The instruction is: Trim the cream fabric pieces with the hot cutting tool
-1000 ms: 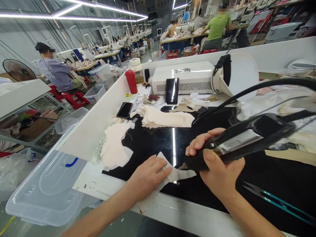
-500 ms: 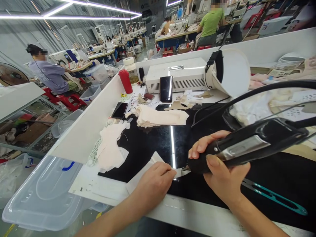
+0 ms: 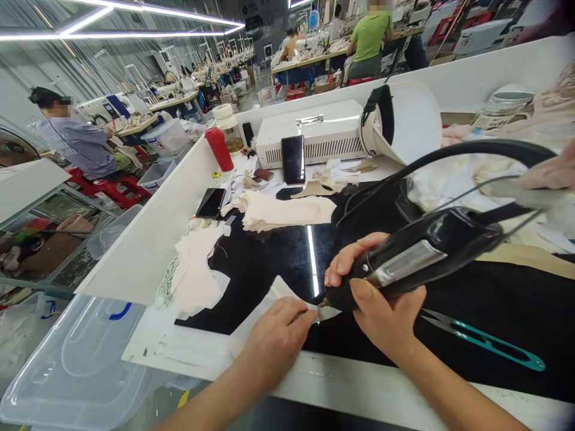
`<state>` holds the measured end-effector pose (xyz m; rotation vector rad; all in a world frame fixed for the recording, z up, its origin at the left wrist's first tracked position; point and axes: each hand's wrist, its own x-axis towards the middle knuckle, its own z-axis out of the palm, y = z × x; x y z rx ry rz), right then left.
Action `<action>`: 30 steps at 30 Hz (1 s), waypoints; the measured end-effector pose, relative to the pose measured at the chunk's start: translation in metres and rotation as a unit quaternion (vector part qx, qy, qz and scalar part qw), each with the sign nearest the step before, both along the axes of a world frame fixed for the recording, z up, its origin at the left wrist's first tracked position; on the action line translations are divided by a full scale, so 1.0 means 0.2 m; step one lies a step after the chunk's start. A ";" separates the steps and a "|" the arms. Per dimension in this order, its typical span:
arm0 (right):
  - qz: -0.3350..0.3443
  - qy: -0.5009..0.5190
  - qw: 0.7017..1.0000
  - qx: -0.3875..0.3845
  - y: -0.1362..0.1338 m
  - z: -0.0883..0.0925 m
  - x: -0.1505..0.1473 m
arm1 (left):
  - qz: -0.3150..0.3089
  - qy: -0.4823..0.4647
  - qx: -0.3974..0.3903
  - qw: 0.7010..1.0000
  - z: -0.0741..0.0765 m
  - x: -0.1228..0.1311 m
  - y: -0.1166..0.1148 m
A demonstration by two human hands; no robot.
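Observation:
My right hand [image 3: 381, 308] grips a black corded hand tool [image 3: 413, 257] with a silver plate on its side; the tool's tip points left and down onto a small white fabric piece [image 3: 274, 299]. That piece lies flat on the glossy black work surface [image 3: 269, 257], and my left hand [image 3: 276, 338] presses it down with the fingertips close to the tool's tip. The tool's black cable [image 3: 449, 155] arches up and away to the right.
Teal thread snips [image 3: 485, 341] lie right of my right hand. A stack of cream fabric [image 3: 287, 211], loose cream pieces [image 3: 197, 269], two phones [image 3: 293, 158] [image 3: 211, 202], a white metal box [image 3: 314, 137], a red bottle [image 3: 216, 148] and a white lamp head [image 3: 399, 123] stand behind. A clear plastic bin lid [image 3: 85, 359] sits lower left. People sew at other tables.
My left hand slid back toward me over the white piece and its fingers curled. The tool's tip moved left to the piece's edge by my fingertips. The camera shifted, showing more of the snips.

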<state>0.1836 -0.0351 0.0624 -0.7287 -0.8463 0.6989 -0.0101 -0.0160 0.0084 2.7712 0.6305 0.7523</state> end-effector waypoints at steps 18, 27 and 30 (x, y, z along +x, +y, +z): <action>-0.002 0.003 1.000 0.009 0.04 -0.02 -0.04 | 0.030 0.008 0.030 0.999 -0.02 -0.02 0.00; 0.009 0.009 1.000 0.022 0.06 -0.03 -0.05 | 0.033 0.000 0.020 0.999 -0.01 -0.01 -0.01; 0.004 0.002 1.000 0.017 0.07 -0.05 -0.06 | 0.036 -0.001 0.027 0.999 -0.01 -0.01 -0.01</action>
